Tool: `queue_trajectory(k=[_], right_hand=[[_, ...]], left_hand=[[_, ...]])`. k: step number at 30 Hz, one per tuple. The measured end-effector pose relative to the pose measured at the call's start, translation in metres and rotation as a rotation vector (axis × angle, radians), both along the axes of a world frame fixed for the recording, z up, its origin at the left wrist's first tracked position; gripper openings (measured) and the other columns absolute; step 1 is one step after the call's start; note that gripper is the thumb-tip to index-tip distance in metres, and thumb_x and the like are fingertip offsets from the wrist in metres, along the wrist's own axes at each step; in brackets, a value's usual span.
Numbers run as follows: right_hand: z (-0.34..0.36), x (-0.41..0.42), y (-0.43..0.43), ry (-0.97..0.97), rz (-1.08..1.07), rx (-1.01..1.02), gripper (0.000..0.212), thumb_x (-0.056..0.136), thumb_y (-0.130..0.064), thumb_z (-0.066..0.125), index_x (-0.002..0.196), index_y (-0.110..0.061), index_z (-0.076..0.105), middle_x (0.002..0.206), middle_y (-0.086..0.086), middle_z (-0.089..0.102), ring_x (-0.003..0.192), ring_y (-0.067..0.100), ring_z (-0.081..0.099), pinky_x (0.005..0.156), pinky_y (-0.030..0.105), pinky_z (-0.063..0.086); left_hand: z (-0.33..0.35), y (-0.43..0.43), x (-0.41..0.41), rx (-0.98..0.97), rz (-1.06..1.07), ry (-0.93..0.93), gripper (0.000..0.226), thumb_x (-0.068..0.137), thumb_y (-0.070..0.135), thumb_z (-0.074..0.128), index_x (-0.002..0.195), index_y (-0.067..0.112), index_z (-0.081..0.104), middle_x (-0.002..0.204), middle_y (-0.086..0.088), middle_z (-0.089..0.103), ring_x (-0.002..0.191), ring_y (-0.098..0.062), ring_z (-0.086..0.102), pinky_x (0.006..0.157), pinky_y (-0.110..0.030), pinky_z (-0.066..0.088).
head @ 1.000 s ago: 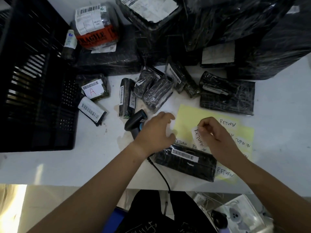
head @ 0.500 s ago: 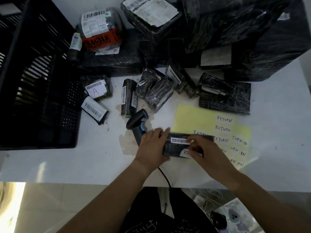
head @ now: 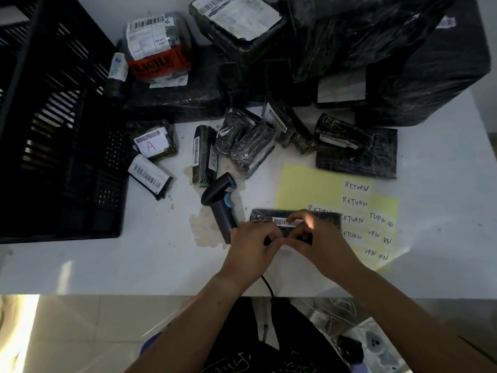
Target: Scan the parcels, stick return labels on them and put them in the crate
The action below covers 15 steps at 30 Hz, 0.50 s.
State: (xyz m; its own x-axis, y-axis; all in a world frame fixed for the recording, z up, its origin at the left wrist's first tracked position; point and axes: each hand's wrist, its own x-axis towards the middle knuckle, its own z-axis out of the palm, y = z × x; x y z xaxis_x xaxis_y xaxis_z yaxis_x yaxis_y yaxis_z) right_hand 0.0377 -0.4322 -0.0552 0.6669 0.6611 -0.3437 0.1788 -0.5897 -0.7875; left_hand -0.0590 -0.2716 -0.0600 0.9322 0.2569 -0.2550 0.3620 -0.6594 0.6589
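Observation:
A small black wrapped parcel point(head: 265, 214) with a barcode strip lies near the table's front edge. Both hands are curled over it. My left hand point(head: 251, 247) grips its left end, and my right hand point(head: 321, 242) holds its right part with fingers over the barcode. The thumbs meet at its near side, where a sliver of white label shows. A yellow sheet point(head: 309, 184) of handwritten RETURN labels lies just right of the parcel. The black barcode scanner point(head: 220, 201) lies on the table to the left of my left hand. The black slatted crate point(head: 53, 130) stands at the left.
Several small black parcels sit in the middle of the white table point(head: 107, 265), one point(head: 204, 157) bearing a RETURN label. Large black-wrapped boxes point(head: 376, 63) are stacked at the back. The scanner cable hangs over the front edge.
My right hand came off the yellow sheet with a label and went to the parcel. My left hand closed on the parcel's left end; both thumbs now meet at its near side.

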Motion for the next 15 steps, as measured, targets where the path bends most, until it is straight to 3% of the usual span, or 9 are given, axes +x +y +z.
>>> queue_trajectory(k=[4, 8, 10, 15], right_hand=[[0.003, -0.001, -0.004, -0.145, -0.047, -0.110, 0.030, 0.085, -0.041, 0.074, 0.107, -0.035, 0.055, 0.090, -0.021, 0.064, 0.079, -0.005, 0.060, 0.067, 0.021, 0.049], [0.002, -0.001, -0.012, -0.235, -0.038, -0.160, 0.010, 0.089, -0.032, 0.067, 0.084, -0.035, 0.059, 0.066, -0.016, 0.057, 0.062, 0.000, 0.055, 0.055, 0.017, 0.036], [0.000, -0.002, -0.014, -0.216, -0.050, -0.162, 0.007, 0.091, -0.031, 0.068, 0.086, -0.034, 0.063, 0.068, -0.019, 0.059, 0.065, -0.002, 0.057, 0.055, 0.012, 0.034], [-0.006, -0.004, -0.013, -0.251, -0.069, -0.188, 0.010, 0.090, -0.029, 0.068, 0.083, -0.034, 0.063, 0.069, -0.018, 0.060, 0.065, -0.002, 0.056, 0.056, 0.013, 0.037]], left_hand=[[-0.006, -0.001, 0.001, -0.076, 0.074, -0.010, 0.009, 0.092, 0.036, 0.060, 0.085, 0.034, 0.065, 0.082, 0.020, 0.067, 0.082, -0.002, 0.063, 0.084, -0.049, 0.048], [-0.010, 0.000, 0.003, -0.094, 0.094, 0.003, 0.007, 0.093, 0.032, 0.061, 0.089, 0.034, 0.066, 0.076, 0.019, 0.065, 0.076, -0.004, 0.062, 0.081, -0.049, 0.052], [-0.010, -0.001, 0.006, -0.078, 0.089, 0.003, 0.007, 0.094, 0.030, 0.064, 0.089, 0.032, 0.069, 0.078, 0.017, 0.067, 0.077, -0.005, 0.063, 0.082, -0.047, 0.052], [-0.012, -0.002, 0.010, -0.001, 0.094, -0.059, 0.006, 0.088, 0.023, 0.074, 0.092, 0.027, 0.072, 0.078, 0.014, 0.071, 0.075, -0.006, 0.065, 0.081, -0.042, 0.053]])
